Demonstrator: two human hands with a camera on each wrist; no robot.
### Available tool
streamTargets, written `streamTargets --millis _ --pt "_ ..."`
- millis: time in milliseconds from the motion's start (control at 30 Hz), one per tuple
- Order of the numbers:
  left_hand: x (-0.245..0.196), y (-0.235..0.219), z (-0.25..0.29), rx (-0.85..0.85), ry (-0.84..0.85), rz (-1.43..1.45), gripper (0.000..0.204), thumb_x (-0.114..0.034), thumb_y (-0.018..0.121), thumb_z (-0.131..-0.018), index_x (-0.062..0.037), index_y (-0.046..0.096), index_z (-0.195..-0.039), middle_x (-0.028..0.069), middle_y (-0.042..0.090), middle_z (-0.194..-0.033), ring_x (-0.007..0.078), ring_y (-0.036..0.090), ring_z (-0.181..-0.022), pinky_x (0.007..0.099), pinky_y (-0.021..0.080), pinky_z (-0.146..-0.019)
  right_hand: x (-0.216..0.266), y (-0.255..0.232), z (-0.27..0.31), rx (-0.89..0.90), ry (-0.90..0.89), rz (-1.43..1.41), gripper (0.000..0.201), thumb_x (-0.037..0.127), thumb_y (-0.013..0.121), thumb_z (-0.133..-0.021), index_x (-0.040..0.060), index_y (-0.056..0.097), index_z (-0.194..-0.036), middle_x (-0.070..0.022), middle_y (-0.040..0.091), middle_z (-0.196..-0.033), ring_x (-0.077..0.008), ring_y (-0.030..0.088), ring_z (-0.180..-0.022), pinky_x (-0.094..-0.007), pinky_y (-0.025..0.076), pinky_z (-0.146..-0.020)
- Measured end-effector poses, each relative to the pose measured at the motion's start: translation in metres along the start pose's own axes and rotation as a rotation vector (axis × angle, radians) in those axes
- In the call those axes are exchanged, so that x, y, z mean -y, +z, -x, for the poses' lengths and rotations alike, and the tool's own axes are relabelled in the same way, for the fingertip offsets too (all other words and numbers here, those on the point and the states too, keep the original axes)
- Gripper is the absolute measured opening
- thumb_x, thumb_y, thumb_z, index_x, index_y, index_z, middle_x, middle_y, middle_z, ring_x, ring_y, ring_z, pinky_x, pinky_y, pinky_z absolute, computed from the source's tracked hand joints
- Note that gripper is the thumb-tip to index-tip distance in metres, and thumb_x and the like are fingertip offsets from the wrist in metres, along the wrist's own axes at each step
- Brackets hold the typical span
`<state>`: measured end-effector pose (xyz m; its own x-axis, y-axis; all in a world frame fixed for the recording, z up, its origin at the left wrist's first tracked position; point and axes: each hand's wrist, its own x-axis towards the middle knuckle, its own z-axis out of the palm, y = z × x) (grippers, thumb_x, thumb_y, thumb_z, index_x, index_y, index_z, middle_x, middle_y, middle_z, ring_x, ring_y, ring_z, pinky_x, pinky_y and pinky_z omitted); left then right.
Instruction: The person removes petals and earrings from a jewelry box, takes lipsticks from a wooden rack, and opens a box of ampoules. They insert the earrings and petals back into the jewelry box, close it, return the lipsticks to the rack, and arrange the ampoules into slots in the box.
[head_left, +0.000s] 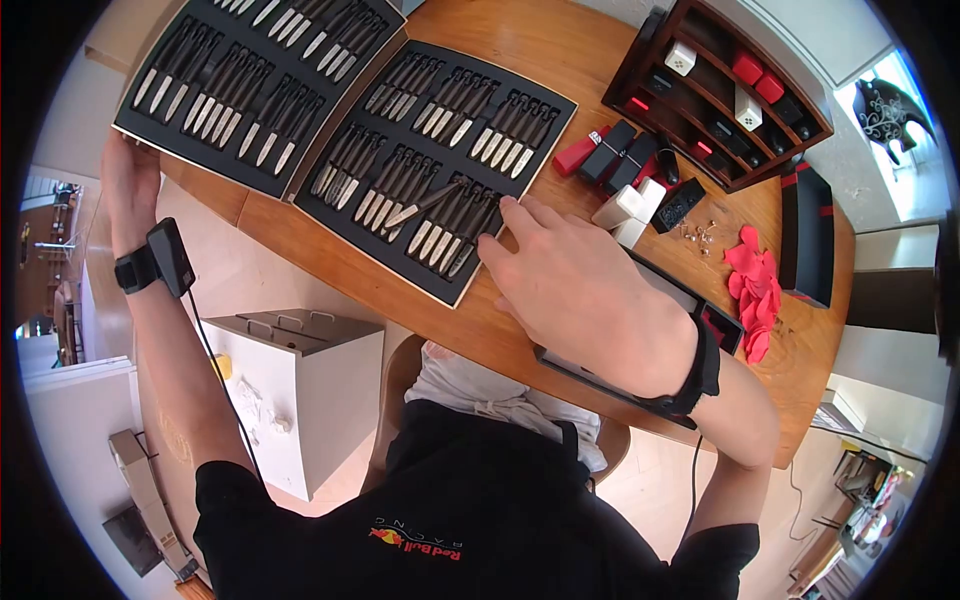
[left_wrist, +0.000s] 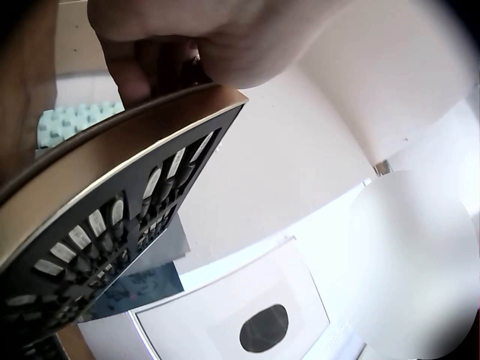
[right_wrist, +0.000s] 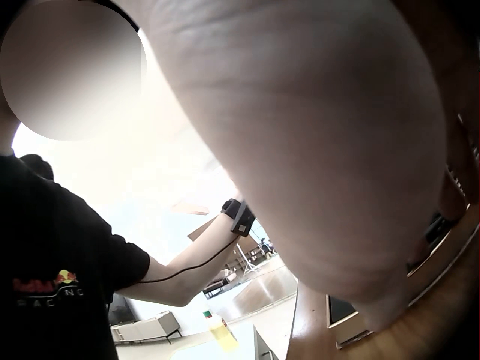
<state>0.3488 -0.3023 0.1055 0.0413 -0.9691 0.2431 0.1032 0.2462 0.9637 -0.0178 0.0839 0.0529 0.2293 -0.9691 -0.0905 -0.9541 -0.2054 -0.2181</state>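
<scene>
A large hinged case lies spread out, its right half [head_left: 470, 290] on the table and its left half [head_left: 290, 185] tilted up at the left. Both black inserts bear rows of small dark-handled pieces with silvery ends; one loose piece [head_left: 425, 205] lies slantwise across others in the right half. My left hand [head_left: 130, 185] grips the outer edge of the left half; in the left wrist view the hand [left_wrist: 202, 45] is at that half's corner [left_wrist: 217, 97], fingertips partly hidden. My right hand [head_left: 590, 290] rests with its fingertips against the right half's side edge.
Right of the case are a wooden shelf rack [head_left: 690, 110], red, black and white small boxes [head_left: 620, 205], red petals [head_left: 755, 285] and a long black box [head_left: 806, 235]. A dark flat tray [head_left: 570, 370] lies under my right hand. A white cabinet [head_left: 300, 400] stands below the table.
</scene>
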Motion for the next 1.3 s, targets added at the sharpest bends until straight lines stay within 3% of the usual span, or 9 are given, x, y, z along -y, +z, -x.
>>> streamTargets --millis 267,533,667,800,933,1033,1100,1233,1300 --pt "0.064 -0.055 -0.012 -0.116 -0.262 0.111 0.034 -0.030 0.051 -0.114 -0.0012 0.061 -0.130 0.0062 0.070 -0.120 0.0181 0.068 -0.112 0.0337 0.055 -0.102 0.004 -0.006 0.015 0.034 0.035 -0.008 0.039 0.019 0.074 -0.092 -0.0033 0.065 -0.123 -0.0312 0.060 -0.139 -0.0406 0.060 -0.130 -0.0452 0.051 -0.107" --pt "0.114 -0.085 -0.007 0.032 -0.336 -0.174 0.034 -0.038 0.056 -0.112 -0.0082 0.066 -0.126 0.0026 0.071 -0.115 0.0145 0.067 -0.105 0.0313 0.054 -0.094 0.006 -0.002 0.026 -0.008 0.038 0.011 0.041 0.021 0.076 -0.092 -0.0034 0.063 -0.122 -0.0321 0.058 -0.141 -0.0408 0.060 -0.131 -0.0451 0.051 -0.103" --pt "0.149 -0.106 -0.022 0.011 -0.338 -0.488 0.039 -0.044 0.060 -0.110 -0.0079 0.067 -0.124 -0.0001 0.070 -0.108 0.0122 0.064 -0.098 0.0297 0.050 -0.087 0.006 -0.001 0.027 -0.003 0.047 -0.015 0.042 0.021 0.076 -0.092 -0.0034 0.062 -0.124 -0.0325 0.057 -0.142 -0.0407 0.061 -0.130 -0.0447 0.051 -0.103" --pt "0.169 -0.114 -0.026 0.066 -0.137 -0.787 0.032 -0.039 0.060 -0.110 -0.0082 0.071 -0.109 -0.0004 0.069 -0.091 0.0100 0.064 -0.086 0.0276 0.048 -0.074 0.006 0.001 0.027 -0.026 0.045 -0.021 0.042 0.020 0.076 -0.092 -0.0035 0.062 -0.123 -0.0320 0.058 -0.141 -0.0404 0.062 -0.128 -0.0447 0.051 -0.103" --pt "0.166 -0.117 -0.025 0.086 -0.147 -0.923 0.043 -0.036 0.065 -0.106 0.0016 0.073 -0.125 0.0082 0.074 -0.100 0.0165 0.068 -0.094 0.0289 0.050 -0.080 0.005 0.001 0.028 -0.036 0.031 -0.006 0.042 0.020 0.076 -0.092 -0.0035 0.061 -0.123 -0.0317 0.058 -0.140 -0.0403 0.062 -0.127 -0.0449 0.051 -0.102" --pt "0.130 -0.053 0.043 -0.103 0.604 -1.278 0.046 -0.038 0.072 -0.100 -0.0059 0.073 -0.132 0.0188 0.074 -0.116 0.0323 0.070 -0.104 0.0365 0.054 -0.085 0.005 -0.001 0.028 -0.034 0.037 -0.019 0.043 0.021 0.077 -0.092 -0.0038 0.062 -0.123 -0.0318 0.058 -0.141 -0.0402 0.063 -0.127 -0.0447 0.051 -0.103" --pt "0.081 0.019 0.111 -0.007 0.658 -1.111 0.038 -0.031 0.076 -0.099 -0.0086 0.074 -0.130 0.0147 0.073 -0.121 0.0281 0.070 -0.104 0.0348 0.054 -0.085 0.005 -0.004 0.026 0.011 0.049 -0.020 0.044 0.022 0.077 -0.091 -0.0039 0.062 -0.124 -0.0319 0.057 -0.143 -0.0399 0.063 -0.126 -0.0442 0.051 -0.103" --pt "0.039 0.106 0.208 0.583 0.497 -0.828 0.026 -0.010 0.078 -0.093 -0.0077 0.075 -0.119 0.0060 0.072 -0.109 0.0169 0.067 -0.095 0.0282 0.051 -0.080 0.004 -0.003 0.025 0.011 0.031 0.008 0.046 0.022 0.077 -0.091 -0.0038 0.063 -0.126 -0.0316 0.057 -0.143 -0.0394 0.064 -0.126 -0.0437 0.051 -0.104" --pt "0.032 0.136 0.243 0.794 0.393 -0.730 0.030 -0.010 0.085 -0.085 -0.0031 0.075 -0.113 0.0081 0.070 -0.105 0.0192 0.067 -0.094 0.0306 0.052 -0.080 0.004 -0.003 0.026 0.017 0.039 0.000 0.047 0.022 0.077 -0.092 -0.0033 0.063 -0.129 -0.0310 0.057 -0.144 -0.0392 0.064 -0.125 -0.0438 0.051 -0.105"
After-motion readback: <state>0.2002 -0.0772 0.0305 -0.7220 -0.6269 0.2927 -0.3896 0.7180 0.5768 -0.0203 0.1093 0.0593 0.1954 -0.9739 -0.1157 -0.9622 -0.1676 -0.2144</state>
